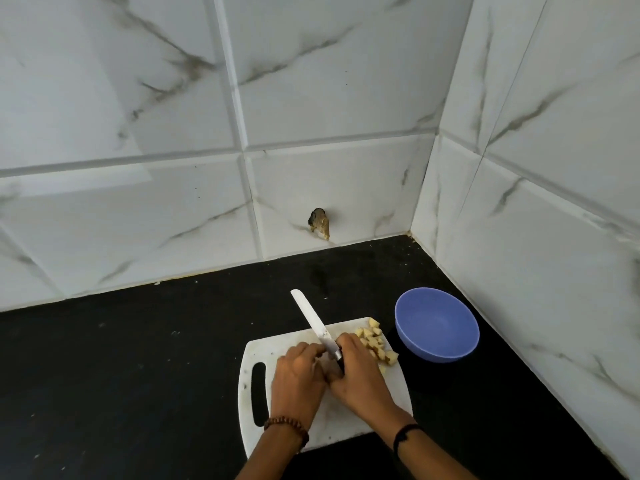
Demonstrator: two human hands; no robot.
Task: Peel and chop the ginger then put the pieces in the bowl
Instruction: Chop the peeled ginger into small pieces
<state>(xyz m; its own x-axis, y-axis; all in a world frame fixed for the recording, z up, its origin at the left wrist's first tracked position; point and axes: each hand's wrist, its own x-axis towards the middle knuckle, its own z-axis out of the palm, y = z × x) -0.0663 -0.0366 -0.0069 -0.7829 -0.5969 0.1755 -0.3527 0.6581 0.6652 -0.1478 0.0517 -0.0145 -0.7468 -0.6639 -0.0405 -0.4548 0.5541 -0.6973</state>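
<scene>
On the cutting board (341,424), chopping is judged the step in hand. Right hand (360,370): grip closed round the handle of the knife (313,323), blade pointing past the board's far edge. Left hand (298,372): fingers curled beside the blade; whether its grip holds anything cannot be told. Ginger pieces (372,341), pale yellow, peeled, lie heaped at the board's right edge. The bowl (437,327), just right of the board, holds none; the next move calls for transferring them.

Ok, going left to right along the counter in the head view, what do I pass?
The cutting board's handle slot → left hand → right hand, gripping the knife → chopped ginger pieces → blue bowl.
</scene>
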